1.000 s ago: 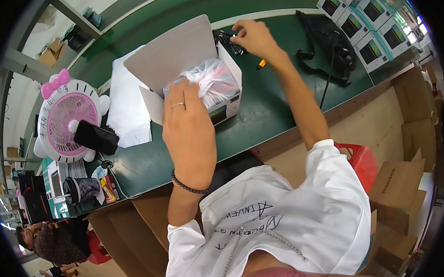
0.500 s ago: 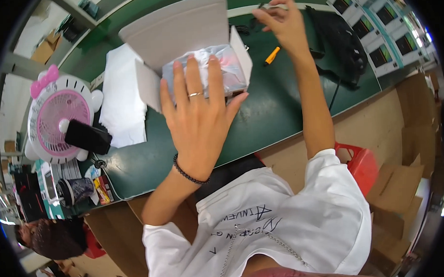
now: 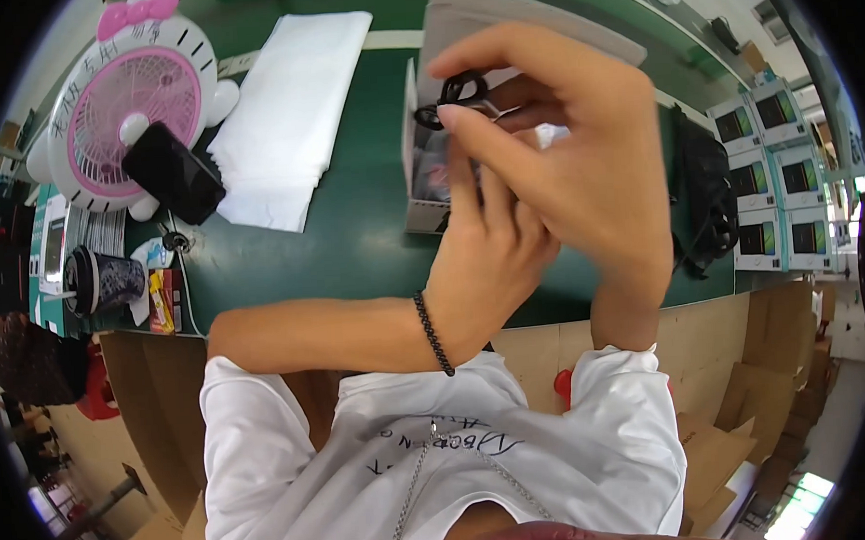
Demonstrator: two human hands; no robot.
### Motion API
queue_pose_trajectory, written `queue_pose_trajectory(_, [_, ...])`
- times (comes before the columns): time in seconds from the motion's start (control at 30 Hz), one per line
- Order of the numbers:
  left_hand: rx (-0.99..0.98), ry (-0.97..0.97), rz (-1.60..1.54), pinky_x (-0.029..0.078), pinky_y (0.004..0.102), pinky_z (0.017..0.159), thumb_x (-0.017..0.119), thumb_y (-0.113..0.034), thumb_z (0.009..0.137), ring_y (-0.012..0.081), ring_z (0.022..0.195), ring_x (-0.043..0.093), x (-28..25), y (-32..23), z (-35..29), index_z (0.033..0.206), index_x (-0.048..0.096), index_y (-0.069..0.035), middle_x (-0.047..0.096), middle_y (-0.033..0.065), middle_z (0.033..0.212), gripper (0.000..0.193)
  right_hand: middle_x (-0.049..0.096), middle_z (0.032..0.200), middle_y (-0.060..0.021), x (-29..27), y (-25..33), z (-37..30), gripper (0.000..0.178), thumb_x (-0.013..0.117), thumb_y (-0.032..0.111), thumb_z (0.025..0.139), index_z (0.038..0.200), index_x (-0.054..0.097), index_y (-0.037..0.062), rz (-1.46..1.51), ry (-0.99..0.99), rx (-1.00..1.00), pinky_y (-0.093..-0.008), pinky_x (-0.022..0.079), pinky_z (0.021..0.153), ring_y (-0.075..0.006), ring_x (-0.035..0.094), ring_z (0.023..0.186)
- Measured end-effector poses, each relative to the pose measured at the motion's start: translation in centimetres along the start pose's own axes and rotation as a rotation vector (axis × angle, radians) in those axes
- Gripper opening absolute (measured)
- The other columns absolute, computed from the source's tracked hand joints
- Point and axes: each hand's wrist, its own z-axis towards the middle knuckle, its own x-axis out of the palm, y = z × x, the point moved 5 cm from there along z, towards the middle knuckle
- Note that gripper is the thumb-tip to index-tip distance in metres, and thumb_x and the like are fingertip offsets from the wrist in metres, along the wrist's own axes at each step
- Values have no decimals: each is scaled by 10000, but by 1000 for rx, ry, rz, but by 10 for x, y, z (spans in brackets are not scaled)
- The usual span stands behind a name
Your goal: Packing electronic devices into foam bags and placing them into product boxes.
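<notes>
A coiled black cable (image 3: 463,87) is pinched between the thumb and fingers of my right hand (image 3: 591,138), which hovers above an open white cardboard box (image 3: 426,216). The box's lid (image 3: 456,26) stands raised at the back. My left hand (image 3: 485,268) reaches into the box from the front with fingers stretched out. Its fingertips lie partly behind my right hand, so what they touch is hard to see. Between the hands and the left box wall, some wrapped contents (image 3: 435,176) show, with a bit of red.
White sheets (image 3: 291,122) lie left of the box. Farther left stand a pink and white fan (image 3: 107,110), a black phone (image 3: 172,172) leaning on it, and a patterned cup (image 3: 114,281). A black bag-like item (image 3: 707,195) and stacked boxes (image 3: 781,173) are at the right.
My right hand has come from the far right of the table to over the box, holding the cable. My left hand stays at the box. The view has turned.
</notes>
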Motion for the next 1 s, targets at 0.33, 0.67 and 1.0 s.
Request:
queue_pose_trajectory(0.33, [-130, 5, -224, 399, 693, 1073, 567, -268, 905, 543, 1226, 547, 9, -1, 2, 1239, 670, 68, 604, 336, 1277, 485, 660, 1156, -113, 8, -14, 11, 216, 657, -129, 847, 1044, 684, -42, 166, 346, 68, -294, 558, 897, -182, 661, 1069])
queue_pose_trajectory(0.67, [-77, -47, -145, 385, 758, 1050, 558, -269, 901, 543, 1189, 583, 11, -11, 12, 1119, 751, 23, 692, 247, 1191, 413, 664, 989, -86, 9, -35, 6, 149, 628, -96, 917, 1042, 665, -23, -239, 279, 47, -268, 509, 782, -143, 643, 852])
queue_pose_trajectory(1.0, [-13, 29, -230, 389, 737, 1059, 555, -264, 906, 502, 1178, 596, 15, -16, 4, 1132, 752, -29, 704, 213, 1143, 381, 652, 983, -141, 13, -8, 2, 216, 634, -172, 741, 917, 635, -47, -183, 308, -184, -285, 507, 736, -269, 666, 840])
